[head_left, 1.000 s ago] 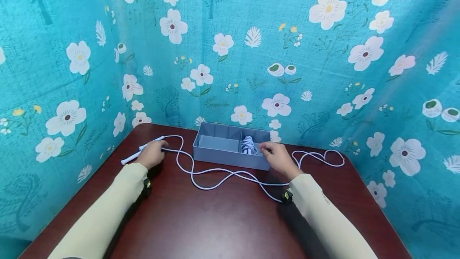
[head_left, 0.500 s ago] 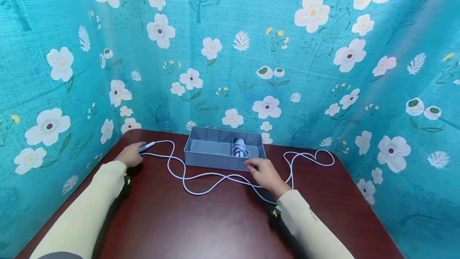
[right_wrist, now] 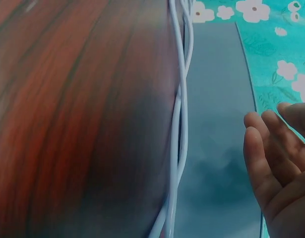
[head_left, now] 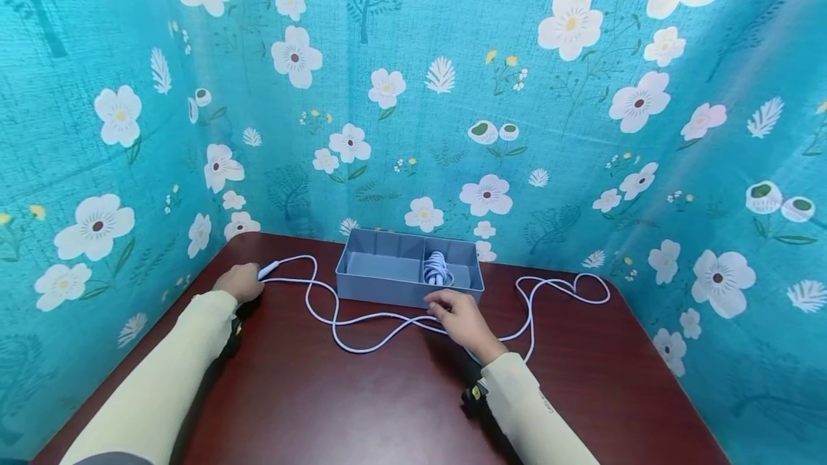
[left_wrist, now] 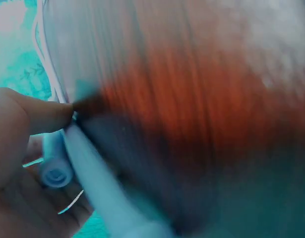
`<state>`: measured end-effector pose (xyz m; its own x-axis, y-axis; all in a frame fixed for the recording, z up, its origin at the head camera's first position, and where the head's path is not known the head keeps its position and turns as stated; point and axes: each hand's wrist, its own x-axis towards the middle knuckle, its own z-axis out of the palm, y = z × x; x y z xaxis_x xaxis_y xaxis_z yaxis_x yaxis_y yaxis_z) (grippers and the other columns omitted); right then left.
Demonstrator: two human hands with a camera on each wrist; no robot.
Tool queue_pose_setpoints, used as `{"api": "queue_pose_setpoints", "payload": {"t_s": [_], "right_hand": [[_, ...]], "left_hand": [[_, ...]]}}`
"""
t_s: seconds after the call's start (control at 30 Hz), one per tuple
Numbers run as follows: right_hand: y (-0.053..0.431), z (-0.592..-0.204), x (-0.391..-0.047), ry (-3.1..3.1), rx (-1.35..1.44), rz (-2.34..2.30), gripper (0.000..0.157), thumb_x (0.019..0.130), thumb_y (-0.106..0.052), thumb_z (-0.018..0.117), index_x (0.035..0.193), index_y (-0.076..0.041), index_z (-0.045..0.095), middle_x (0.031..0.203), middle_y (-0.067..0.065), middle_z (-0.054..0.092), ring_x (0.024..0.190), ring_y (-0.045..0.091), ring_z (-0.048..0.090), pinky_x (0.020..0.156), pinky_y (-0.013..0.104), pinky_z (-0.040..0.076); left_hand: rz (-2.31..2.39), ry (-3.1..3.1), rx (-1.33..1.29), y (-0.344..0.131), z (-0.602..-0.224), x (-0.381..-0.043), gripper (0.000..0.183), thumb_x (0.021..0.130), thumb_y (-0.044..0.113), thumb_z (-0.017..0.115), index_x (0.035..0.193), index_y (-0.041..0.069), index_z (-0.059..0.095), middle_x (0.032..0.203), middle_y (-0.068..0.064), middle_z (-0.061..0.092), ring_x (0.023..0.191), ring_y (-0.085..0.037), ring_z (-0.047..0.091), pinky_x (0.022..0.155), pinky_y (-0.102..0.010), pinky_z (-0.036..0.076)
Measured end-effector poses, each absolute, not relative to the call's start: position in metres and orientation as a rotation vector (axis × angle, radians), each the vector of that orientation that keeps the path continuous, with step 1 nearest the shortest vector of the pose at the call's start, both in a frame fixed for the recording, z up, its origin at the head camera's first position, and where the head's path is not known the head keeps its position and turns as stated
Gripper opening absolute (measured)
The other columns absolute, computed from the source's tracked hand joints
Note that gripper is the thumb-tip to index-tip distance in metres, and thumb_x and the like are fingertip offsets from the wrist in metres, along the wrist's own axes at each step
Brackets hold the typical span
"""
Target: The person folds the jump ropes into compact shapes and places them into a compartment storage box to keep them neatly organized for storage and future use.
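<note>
My left hand [head_left: 237, 283] grips the pale handles of a jump rope at the table's left side. In the left wrist view, one handle [left_wrist: 100, 178] slants down from the thumb, and a second handle [left_wrist: 55, 168] with a hollow end lies against the fingers. The rope's white cord [head_left: 362, 351] runs in loose waves across the table. My right hand [head_left: 460, 318] hovers over the cord, close before the front wall of a grey-blue box [head_left: 381, 290]. Its fingers are loosely bent and hold nothing. A coiled white cord bundle [head_left: 436, 269] lies in the box's right compartment.
The dark red-brown table [head_left: 349, 415] backs onto a teal flowered curtain [head_left: 413, 128]. More of the cord loops to the right of the box, toward the table's right edge. A divider splits the box; its left compartment is the larger one.
My left hand has moved left along the handles. My right hand has left the box's right compartment and come down toward the front and left, over the cord.
</note>
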<state>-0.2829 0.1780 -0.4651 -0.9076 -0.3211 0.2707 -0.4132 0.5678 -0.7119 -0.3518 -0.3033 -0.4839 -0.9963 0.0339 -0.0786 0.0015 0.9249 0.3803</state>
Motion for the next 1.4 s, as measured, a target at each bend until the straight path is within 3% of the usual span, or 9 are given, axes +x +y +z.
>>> {"api": "queue_pose_setpoints", "payload": {"t_s": [0.1, 0.17, 0.33, 0.5, 0.73, 1.03, 1.13, 1.27, 1.4], "right_hand": [[0.176, -0.465, -0.28, -2.695, 0.635, 1.294, 0.022, 0.098, -0.009, 0.056, 0.115, -0.006, 0.069, 0.104, 0.009, 0.069, 0.088, 0.019, 0.066, 0.075, 0.033, 0.053], [0.175, -0.465, -0.279, -2.689, 0.649, 1.308, 0.022, 0.098, -0.009, 0.056, 0.115, -0.005, 0.069, 0.104, 0.011, 0.069, 0.088, 0.022, 0.067, 0.075, 0.033, 0.053], [0.169, -0.463, -0.275, -2.637, 0.717, 1.313, 0.02, 0.097, -0.009, 0.057, 0.113, -0.008, 0.07, 0.1, 0.01, 0.069, 0.085, 0.023, 0.066, 0.071, 0.031, 0.053], [0.163, -0.458, -0.272, -2.56, 0.758, 1.25, 0.018, 0.095, -0.01, 0.062, 0.109, -0.015, 0.072, 0.103, 0.0, 0.069, 0.089, 0.012, 0.062, 0.076, 0.031, 0.053], [0.151, -0.436, -0.262, -2.483, 0.774, 1.29, 0.027, 0.093, -0.027, 0.067, 0.119, -0.02, 0.068, 0.121, -0.01, 0.063, 0.114, 0.008, 0.056, 0.09, 0.033, 0.05], [0.133, -0.403, -0.242, -2.225, 0.901, 1.261, 0.034, 0.093, -0.031, 0.067, 0.123, -0.014, 0.068, 0.121, -0.006, 0.065, 0.114, 0.011, 0.059, 0.094, 0.037, 0.048], [0.131, -0.395, -0.236, -2.208, 0.871, 1.236, 0.032, 0.093, -0.032, 0.066, 0.119, -0.013, 0.07, 0.116, -0.006, 0.068, 0.111, 0.01, 0.06, 0.092, 0.036, 0.049], [0.136, -0.385, -0.23, -2.238, 0.856, 1.221, 0.024, 0.094, -0.032, 0.064, 0.108, -0.014, 0.072, 0.101, -0.009, 0.069, 0.092, 0.008, 0.062, 0.078, 0.032, 0.052], [0.147, -0.374, -0.227, -2.189, 0.898, 1.179, 0.014, 0.096, -0.025, 0.062, 0.097, -0.013, 0.069, 0.088, -0.01, 0.062, 0.078, 0.009, 0.054, 0.066, 0.028, 0.047]], "left_hand": [[0.522, 2.964, 0.044, -0.295, -0.484, -0.35, 0.008, 0.088, 0.009, 0.058, 0.087, 0.001, 0.06, 0.074, -0.012, 0.057, 0.065, -0.027, 0.054, 0.059, -0.041, 0.044], [0.495, 2.964, 0.079, -0.289, -0.483, -0.347, 0.01, 0.09, 0.007, 0.056, 0.084, 0.0, 0.059, 0.073, -0.012, 0.056, 0.064, -0.027, 0.053, 0.059, -0.041, 0.044], [0.578, 3.064, 0.115, -0.275, -0.478, -0.337, 0.015, 0.095, 0.008, 0.055, 0.091, -0.006, 0.055, 0.076, -0.014, 0.054, 0.066, -0.027, 0.052, 0.062, -0.042, 0.045], [0.823, 3.185, 0.22, -0.248, -0.457, -0.322, 0.021, 0.097, 0.009, 0.056, 0.105, -0.01, 0.055, 0.086, -0.018, 0.057, 0.074, -0.03, 0.054, 0.068, -0.046, 0.048], [1.046, 3.237, 0.582, -0.195, -0.404, -0.287, 0.026, 0.093, 0.01, 0.065, 0.114, -0.004, 0.061, 0.103, -0.016, 0.061, 0.089, -0.03, 0.057, 0.084, -0.049, 0.05], [1.226, 3.05, 1.145, -0.111, -0.363, -0.239, 0.023, 0.092, 0.016, 0.067, 0.113, 0.007, 0.07, 0.098, 0.003, 0.063, 0.084, -0.013, 0.055, 0.073, -0.032, 0.049], [1.288, 2.995, 1.254, -0.086, -0.364, -0.232, 0.026, 0.094, 0.02, 0.065, 0.118, 0.01, 0.068, 0.104, 0.004, 0.064, 0.088, -0.011, 0.056, 0.076, -0.03, 0.049], [1.389, 2.968, 1.315, -0.065, -0.366, -0.228, 0.029, 0.095, 0.021, 0.063, 0.122, 0.011, 0.066, 0.11, 0.003, 0.065, 0.095, -0.01, 0.057, 0.081, -0.032, 0.049], [1.482, 2.895, 1.238, -0.058, -0.365, -0.222, 0.027, 0.097, 0.023, 0.061, 0.121, 0.012, 0.065, 0.1, 0.006, 0.062, 0.086, -0.009, 0.056, 0.073, -0.031, 0.049]]}}
